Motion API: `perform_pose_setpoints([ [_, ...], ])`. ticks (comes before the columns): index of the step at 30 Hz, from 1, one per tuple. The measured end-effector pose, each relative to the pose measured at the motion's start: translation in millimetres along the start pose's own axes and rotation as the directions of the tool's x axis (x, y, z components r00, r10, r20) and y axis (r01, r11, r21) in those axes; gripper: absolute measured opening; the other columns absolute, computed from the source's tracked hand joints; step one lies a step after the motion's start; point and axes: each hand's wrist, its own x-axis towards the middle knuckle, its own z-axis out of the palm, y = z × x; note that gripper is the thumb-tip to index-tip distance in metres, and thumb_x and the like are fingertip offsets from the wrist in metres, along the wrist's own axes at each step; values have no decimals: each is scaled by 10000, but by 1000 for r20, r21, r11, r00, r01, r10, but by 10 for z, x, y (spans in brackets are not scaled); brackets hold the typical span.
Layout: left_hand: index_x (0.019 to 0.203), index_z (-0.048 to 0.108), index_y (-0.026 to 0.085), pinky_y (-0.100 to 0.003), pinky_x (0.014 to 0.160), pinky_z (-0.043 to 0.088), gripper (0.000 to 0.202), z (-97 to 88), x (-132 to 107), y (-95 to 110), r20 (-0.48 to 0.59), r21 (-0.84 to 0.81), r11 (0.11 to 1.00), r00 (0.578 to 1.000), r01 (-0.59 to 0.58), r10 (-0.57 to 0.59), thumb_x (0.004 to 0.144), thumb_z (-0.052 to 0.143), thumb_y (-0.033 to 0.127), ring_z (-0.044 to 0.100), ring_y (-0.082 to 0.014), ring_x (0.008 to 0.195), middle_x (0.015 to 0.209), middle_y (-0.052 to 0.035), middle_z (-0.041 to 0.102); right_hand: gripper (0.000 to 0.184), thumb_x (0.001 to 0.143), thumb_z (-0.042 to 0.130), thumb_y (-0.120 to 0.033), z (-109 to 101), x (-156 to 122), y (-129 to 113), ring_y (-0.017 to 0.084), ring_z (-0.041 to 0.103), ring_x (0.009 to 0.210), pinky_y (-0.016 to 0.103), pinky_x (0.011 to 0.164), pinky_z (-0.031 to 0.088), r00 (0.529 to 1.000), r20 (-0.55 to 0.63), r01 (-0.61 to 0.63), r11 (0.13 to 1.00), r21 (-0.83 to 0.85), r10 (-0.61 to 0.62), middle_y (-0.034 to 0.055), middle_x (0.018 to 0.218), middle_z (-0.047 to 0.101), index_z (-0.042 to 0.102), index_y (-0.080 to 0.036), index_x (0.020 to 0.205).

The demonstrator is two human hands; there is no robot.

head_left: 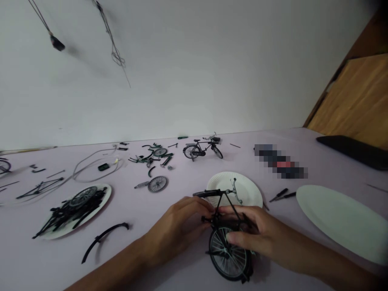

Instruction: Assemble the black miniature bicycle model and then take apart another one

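Note:
A small black model bicycle (226,226), partly built, stands on the pale table in front of me, with one spoked wheel (228,258) nearest me and its saddle bar (209,193) on top. My left hand (178,228) pinches the frame from the left, fingers closed on it. From the right, my right hand (254,236) wraps over the frame and the top of the wheel. A white paper plate (251,194) holding a grey handlebar part (235,190) lies just behind the model.
A plate heaped with black parts (75,208) sits at left, a loose black mudguard (103,238) near it. Farther back lie a loose wheel (157,184), green bicycle parts (153,155) and a finished model bicycle (203,147). Screwdrivers (281,195) and a large white plate (342,220) lie at right.

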Motion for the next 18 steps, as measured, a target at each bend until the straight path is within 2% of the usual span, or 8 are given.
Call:
perform_pose_setpoints([
  [3,1077,598,201,-362,928,486,148,-121,-2,-36,6,154,987,999,-45,44,929,595,190,611,-188,1047,1101,-70,672,554,871,692,-404,-29,-7,33,264,541,1278,441,1107,414,997,-38,-68,998,-18,67,85,1410,570,546,-241,1380],
  [5,1064,596,194,-377,902,466,122,-244,7,-96,-23,317,947,998,-54,65,948,559,200,622,-189,983,1043,-67,683,584,856,697,-448,-49,-26,66,278,503,1320,454,1119,401,992,-69,-109,993,-42,106,95,1436,543,540,-241,1379],
  [8,1042,615,184,-392,900,447,145,-527,12,-230,-104,617,786,994,39,33,981,506,258,633,-198,942,1000,-66,697,603,844,695,-489,-68,-67,111,296,487,1332,474,1126,390,985,-107,-140,988,-66,132,94,1440,536,538,-257,1378],
  [9,1044,619,193,-394,915,441,183,-646,0,-278,-135,704,700,990,122,-36,996,475,296,633,-199,951,1027,-61,698,605,845,692,-496,-72,-78,119,299,491,1327,477,1123,393,984,-113,-145,987,-68,137,90,1436,539,536,-263,1381],
  [11,1053,627,181,-440,915,429,234,-889,-53,-366,-190,745,627,974,226,-125,997,464,339,641,-230,915,1058,-86,697,603,847,687,-501,-83,-92,119,302,494,1323,474,1114,406,982,-124,-150,986,-76,139,76,1434,543,533,-281,1386],
  [14,1004,655,202,-449,877,447,294,-1160,-182,-477,-205,760,569,947,313,-247,969,493,445,653,-274,884,979,-86,710,584,846,684,-510,-131,-87,57,308,502,1315,464,1096,430,980,-161,-130,986,-101,113,62,1416,565,550,-295,1371],
  [16,1070,653,207,-437,869,468,353,-1232,-262,-546,-172,751,569,931,336,-323,945,513,505,659,-296,944,1047,-101,703,578,846,682,-511,-192,-76,-17,308,530,1289,452,1081,448,976,-207,-88,989,-118,62,65,1378,600,558,-286,1364],
  [18,1188,615,211,-435,910,470,448,-1232,-315,-613,-122,738,584,918,339,-378,913,542,557,632,-310,1059,1181,-119,664,595,836,695,-506,-270,-67,-96,302,564,1252,424,1062,471,954,-299,-23,990,-138,-20,64,1337,632,555,-283,1369],
])
